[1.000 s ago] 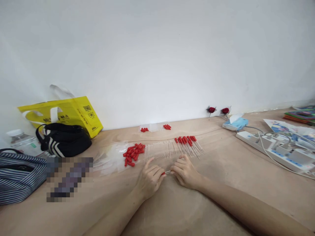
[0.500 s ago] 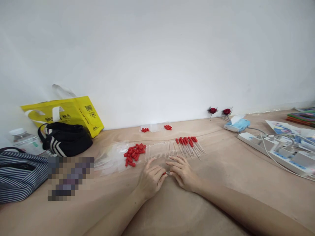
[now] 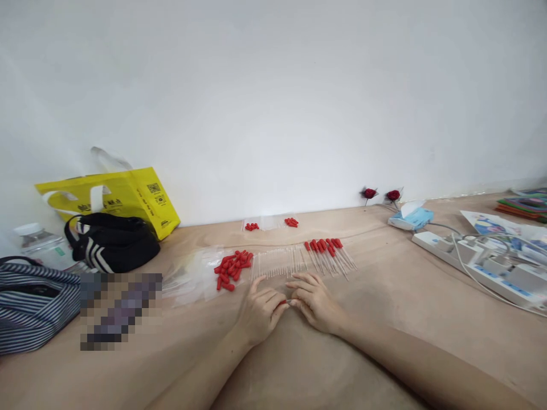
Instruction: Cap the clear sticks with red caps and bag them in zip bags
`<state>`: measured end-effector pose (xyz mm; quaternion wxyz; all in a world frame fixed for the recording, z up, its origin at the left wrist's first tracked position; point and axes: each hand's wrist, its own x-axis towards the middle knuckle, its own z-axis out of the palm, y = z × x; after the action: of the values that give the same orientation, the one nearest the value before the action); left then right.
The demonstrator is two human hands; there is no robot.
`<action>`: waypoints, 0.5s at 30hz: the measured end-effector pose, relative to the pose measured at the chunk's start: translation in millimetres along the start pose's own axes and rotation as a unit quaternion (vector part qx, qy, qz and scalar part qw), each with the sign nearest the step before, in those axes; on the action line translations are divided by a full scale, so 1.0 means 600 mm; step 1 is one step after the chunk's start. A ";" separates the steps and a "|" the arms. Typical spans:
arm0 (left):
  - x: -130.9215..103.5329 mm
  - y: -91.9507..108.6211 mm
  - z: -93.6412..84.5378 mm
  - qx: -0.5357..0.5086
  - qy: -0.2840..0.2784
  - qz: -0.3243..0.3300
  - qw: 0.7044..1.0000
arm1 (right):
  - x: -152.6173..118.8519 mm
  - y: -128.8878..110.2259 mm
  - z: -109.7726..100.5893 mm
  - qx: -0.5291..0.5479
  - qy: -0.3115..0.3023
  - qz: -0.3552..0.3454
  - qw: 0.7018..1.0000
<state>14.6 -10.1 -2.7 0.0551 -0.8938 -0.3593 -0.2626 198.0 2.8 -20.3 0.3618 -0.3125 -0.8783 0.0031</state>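
Note:
My left hand (image 3: 262, 310) pinches a red rubber bulb (image 3: 282, 302), mostly hidden by the fingers. Facing it, my right hand (image 3: 316, 302) pinches a thin clear tube whose short visible part meets the bulb between the fingertips. Just beyond my hands lies a row of clear thin tubes (image 3: 280, 262). To its right, several tubes with red bulbs on their ends (image 3: 328, 247) fan out. A pile of loose red bulbs (image 3: 231, 269) rests on clear plastic bags (image 3: 192, 276) left of the row.
Two small groups of red bulbs (image 3: 252, 226) (image 3: 291, 222) lie near the wall. At left are a yellow bag (image 3: 141, 199), a black pouch (image 3: 123, 245) and a striped bag (image 3: 38, 307). A power strip (image 3: 482, 270), tissue pack (image 3: 411, 218) and dark red flowers (image 3: 393, 195) are at right.
My hands have come slightly closer together, and less of the tube shows between the fingertips. The things on the table lie as before.

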 end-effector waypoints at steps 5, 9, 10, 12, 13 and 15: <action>0.005 -0.011 -0.012 0.009 -0.010 -0.021 1.000 | 0.005 -0.009 -0.018 -0.039 -0.041 0.000 0.998; 0.002 -0.018 -0.014 0.006 0.010 -0.044 0.999 | 0.002 0.000 -0.019 -0.076 -0.052 0.005 0.996; 0.000 -0.020 -0.013 0.006 0.026 -0.063 0.998 | 0.003 0.008 -0.018 -0.081 -0.039 0.025 0.996; -0.004 -0.024 -0.011 -0.001 0.047 -0.110 0.993 | 0.009 0.030 -0.015 -0.090 0.006 0.098 0.991; -0.006 -0.025 -0.009 -0.011 0.048 -0.132 0.990 | 0.015 0.044 -0.014 -0.098 0.032 0.145 0.984; -0.009 -0.027 -0.007 -0.040 0.031 -0.158 0.986 | 0.029 0.071 -0.013 -0.126 0.069 0.231 0.962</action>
<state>-1.3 -2.7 -3.4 -0.0119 -0.8188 -0.4833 -0.3095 216.9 45.0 -13.7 0.3684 -0.5492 -0.7487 -0.0456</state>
